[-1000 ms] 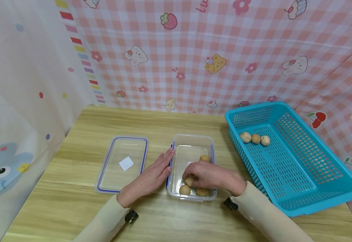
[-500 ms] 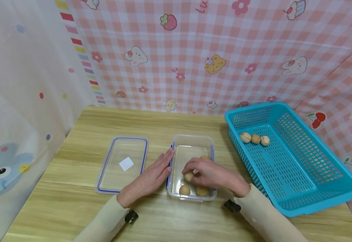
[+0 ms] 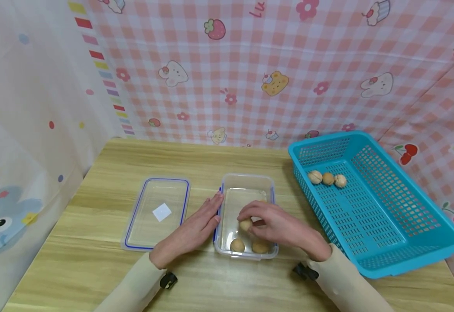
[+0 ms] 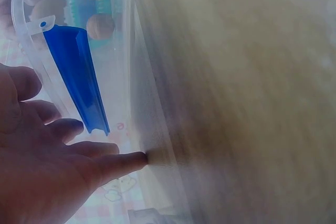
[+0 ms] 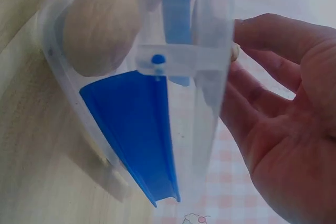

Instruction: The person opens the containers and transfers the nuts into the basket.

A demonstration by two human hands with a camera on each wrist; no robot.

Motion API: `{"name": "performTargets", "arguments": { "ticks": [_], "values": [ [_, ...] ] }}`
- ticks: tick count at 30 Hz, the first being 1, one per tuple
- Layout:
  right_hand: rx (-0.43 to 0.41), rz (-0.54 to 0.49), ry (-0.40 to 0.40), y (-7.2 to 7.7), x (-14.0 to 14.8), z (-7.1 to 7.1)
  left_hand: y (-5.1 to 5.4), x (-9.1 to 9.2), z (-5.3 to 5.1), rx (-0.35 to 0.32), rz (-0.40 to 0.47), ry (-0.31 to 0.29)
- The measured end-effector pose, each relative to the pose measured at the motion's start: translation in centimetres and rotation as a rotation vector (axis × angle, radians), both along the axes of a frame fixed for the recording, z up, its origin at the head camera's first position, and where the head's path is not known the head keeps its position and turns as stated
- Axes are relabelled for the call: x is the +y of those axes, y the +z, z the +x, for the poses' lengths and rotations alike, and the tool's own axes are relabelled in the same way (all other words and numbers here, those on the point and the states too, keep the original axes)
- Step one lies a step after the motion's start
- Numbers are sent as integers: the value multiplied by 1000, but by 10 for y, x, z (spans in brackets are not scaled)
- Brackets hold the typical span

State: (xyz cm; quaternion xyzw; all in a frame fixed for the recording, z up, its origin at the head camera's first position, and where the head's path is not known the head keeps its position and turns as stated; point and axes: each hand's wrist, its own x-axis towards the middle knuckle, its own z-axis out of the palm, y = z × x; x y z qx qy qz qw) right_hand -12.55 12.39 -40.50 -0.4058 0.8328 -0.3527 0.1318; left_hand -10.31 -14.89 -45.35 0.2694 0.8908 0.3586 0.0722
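Observation:
In the head view, my right hand [image 3: 275,223] reaches into a clear plastic food container [image 3: 246,177] and pinches a walnut [image 3: 245,224] between thumb and fingers. Beneath it, two walnuts lie at the near end, one on the left [image 3: 237,245] and one on the right [image 3: 260,246]. Another farther back is mostly covered by the right hand. My left hand [image 3: 192,229], fingers extended, rests against the container's left side. A blue side clip [image 4: 79,80] hangs down beside those fingers in the left wrist view. The right wrist view shows a walnut [image 5: 102,30] through the container wall.
A clear lid [image 3: 145,216] with a blue seal and a white paper square [image 3: 162,212] lies left of the left hand. To the right stands a turquoise perforated basket [image 3: 375,216] with three walnuts [image 3: 328,178] at its far left. A checked cloth hangs behind the table.
The right hand has shifted slightly away and to the right, raising the pinched walnut off the near walnuts. The left hand stays against the container.

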Motion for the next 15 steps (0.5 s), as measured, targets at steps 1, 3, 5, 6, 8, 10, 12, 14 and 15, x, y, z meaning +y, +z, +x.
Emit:
{"name": "performTargets", "arguments": {
  "ticks": [1,3,5,6,8,10,12,14,15],
  "values": [
    [-11,-21,-7,0,1,1,0,0,0,0,0,0],
    [-28,-64,-19,1,4,4,0,0,0,2,0,0],
    [-25,-103,-30,2,6,6,0,0,1,6,3,0],
    [-25,-125,-34,3,8,7,0,0,1,7,4,-2],
    [-10,-161,-40,4,11,9,1,0,1,9,5,-3],
    [-4,-190,-48,6,14,12,1,0,1,4,4,-1],
    [-7,-214,-58,8,17,14,1,0,1,-3,1,1],
    [-2,-229,-71,11,19,16,1,0,1,-8,0,4],
    [-2,-233,-81,12,21,17,1,0,1,-8,1,5]
  ]
}}
